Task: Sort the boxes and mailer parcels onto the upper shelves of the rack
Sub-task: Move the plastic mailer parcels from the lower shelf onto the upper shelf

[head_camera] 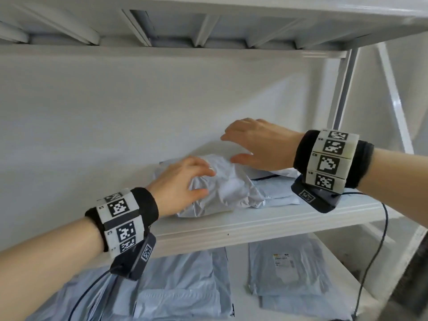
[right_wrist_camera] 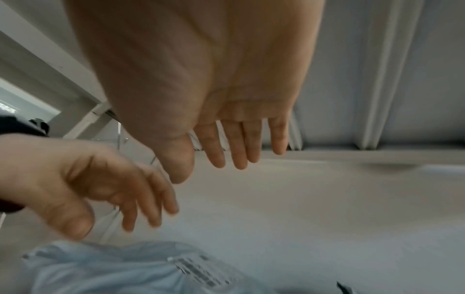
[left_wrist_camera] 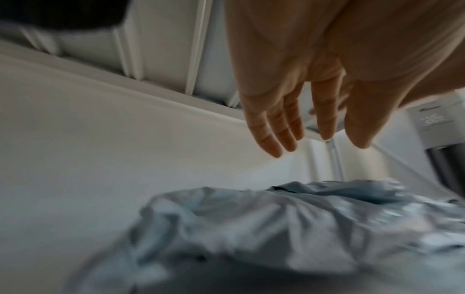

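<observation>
My left hand (head_camera: 183,181) hovers with fingers spread and slightly bent over the near end of a crumpled grey mailer (head_camera: 228,188); whether the fingertips touch it I cannot tell from the head view, and the left wrist view shows clear air between the straight fingers (left_wrist_camera: 271,123) and the mailer (left_wrist_camera: 251,228) below. My right hand (head_camera: 257,144) is spread wide, palm down, above the mailer's far end, holding nothing; the right wrist view shows its fingers (right_wrist_camera: 236,143) extended. The mailer lies on the shelf (head_camera: 266,222) beneath both hands, atop flatter mailers (head_camera: 278,193) just under my right wrist. More mailers (head_camera: 289,267) lie on the shelf below my hands.
</observation>
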`<state>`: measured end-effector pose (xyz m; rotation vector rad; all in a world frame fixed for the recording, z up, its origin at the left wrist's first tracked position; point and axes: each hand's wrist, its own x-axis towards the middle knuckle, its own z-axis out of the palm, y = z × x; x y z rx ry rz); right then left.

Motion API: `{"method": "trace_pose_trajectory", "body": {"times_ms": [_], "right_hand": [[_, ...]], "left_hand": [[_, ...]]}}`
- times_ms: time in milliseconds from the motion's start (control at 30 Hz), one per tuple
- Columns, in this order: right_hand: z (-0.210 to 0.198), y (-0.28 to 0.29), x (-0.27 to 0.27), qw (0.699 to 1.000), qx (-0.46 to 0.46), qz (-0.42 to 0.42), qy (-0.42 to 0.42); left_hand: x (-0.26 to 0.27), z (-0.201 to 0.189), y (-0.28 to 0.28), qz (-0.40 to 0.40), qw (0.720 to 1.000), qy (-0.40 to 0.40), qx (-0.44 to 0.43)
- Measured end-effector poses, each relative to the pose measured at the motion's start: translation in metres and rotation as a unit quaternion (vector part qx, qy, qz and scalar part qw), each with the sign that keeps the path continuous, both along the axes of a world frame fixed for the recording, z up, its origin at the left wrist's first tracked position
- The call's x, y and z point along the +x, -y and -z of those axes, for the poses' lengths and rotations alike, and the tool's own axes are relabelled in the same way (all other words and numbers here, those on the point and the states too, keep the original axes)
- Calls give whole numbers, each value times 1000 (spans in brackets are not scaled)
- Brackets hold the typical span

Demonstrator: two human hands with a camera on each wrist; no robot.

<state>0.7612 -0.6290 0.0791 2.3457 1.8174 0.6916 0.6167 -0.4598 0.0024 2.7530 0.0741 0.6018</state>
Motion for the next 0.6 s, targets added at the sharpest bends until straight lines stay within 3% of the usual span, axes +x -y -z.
{"method": "trace_pose_trajectory", "body": {"times_ms": [167, 300, 467, 600], "right_hand": [[2, 47, -46, 994, 72, -82, 17], [32, 82, -73, 991, 85, -101, 8], [99, 122, -86, 992, 80, -91, -32], [166, 147, -70, 992, 65, -66, -87]], "left_hand": [[-12, 49, 50, 169, 983, -55, -48], [-7, 104, 77, 240, 963, -108, -55], [15, 183, 93, 239, 952, -176, -74], [40, 240, 96, 182, 952, -208, -130]]}}
